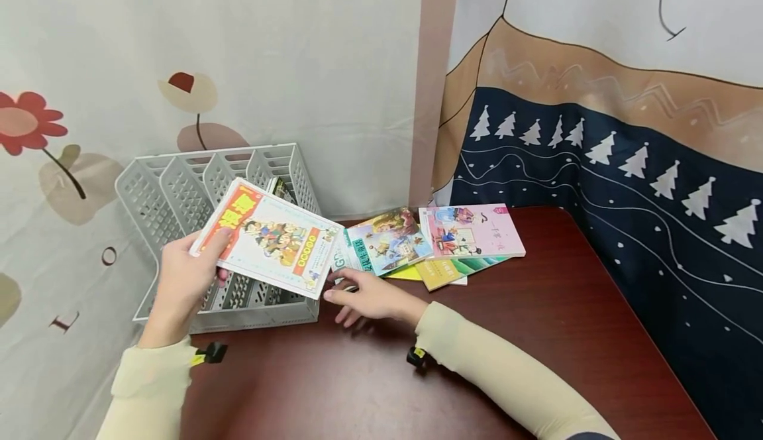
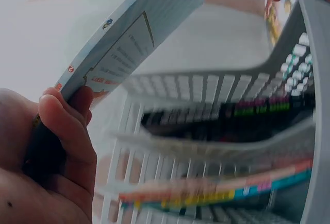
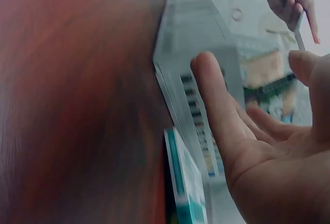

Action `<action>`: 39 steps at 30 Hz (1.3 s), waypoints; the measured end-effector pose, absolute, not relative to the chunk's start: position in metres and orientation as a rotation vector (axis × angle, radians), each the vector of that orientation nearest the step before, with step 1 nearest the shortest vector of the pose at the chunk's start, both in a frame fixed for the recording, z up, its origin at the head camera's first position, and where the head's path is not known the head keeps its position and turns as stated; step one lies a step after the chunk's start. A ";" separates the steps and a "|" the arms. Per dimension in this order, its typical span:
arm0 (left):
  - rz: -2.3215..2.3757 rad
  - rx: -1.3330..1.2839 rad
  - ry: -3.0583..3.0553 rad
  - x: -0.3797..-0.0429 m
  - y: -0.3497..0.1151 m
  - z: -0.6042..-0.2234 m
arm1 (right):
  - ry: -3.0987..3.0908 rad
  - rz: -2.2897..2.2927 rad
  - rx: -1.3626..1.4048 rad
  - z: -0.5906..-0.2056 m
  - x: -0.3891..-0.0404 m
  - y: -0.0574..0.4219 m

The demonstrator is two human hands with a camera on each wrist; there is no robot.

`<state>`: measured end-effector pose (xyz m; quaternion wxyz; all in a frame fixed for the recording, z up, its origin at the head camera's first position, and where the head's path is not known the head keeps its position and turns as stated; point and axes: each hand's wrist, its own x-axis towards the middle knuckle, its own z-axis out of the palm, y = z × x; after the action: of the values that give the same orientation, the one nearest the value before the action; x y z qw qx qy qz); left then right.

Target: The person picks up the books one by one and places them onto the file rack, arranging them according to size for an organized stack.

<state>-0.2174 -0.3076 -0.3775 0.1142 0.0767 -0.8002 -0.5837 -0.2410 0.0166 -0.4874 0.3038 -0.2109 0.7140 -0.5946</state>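
Observation:
My left hand (image 1: 185,281) grips a white picture book (image 1: 280,238) by its left end, thumb on the cover. The cover has a red and yellow corner and a group of cartoon figures; its back and spine show in the left wrist view. It is held tilted over a light grey slotted file rack (image 1: 256,321). Just off the book's lower right corner is my right hand (image 1: 372,294), fingers relaxed and holding nothing. In the left wrist view, a black book (image 2: 216,123) and a colourful-edged book (image 2: 216,190) stand in separate rack compartments.
Right of the rack lies an overlapping pile: a teal-titled illustrated book (image 1: 390,241), a pink book (image 1: 477,231) on top, and a yellow-green book (image 1: 438,273) under it. The dark red table (image 1: 536,334) meets a printed cloth curtain (image 1: 334,82) behind.

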 end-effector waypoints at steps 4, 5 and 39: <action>-1.769 0.292 -2.263 -0.208 -0.329 -0.375 | 1.876 -1.610 -0.541 -0.490 -0.236 -0.004; -1.765 0.307 -2.259 -0.206 -0.334 -0.375 | 1.870 -1.617 -0.536 -0.490 -0.235 -0.009; -1.019 0.531 -2.452 -0.203 -0.384 -0.299 | 2.101 -1.584 -0.469 -0.511 -0.228 -0.044</action>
<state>-0.2031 -0.3836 -0.2993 0.2153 0.1916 -0.8843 -0.3675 -0.2280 -0.0439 -0.5114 0.2323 -0.1708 0.7646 -0.5764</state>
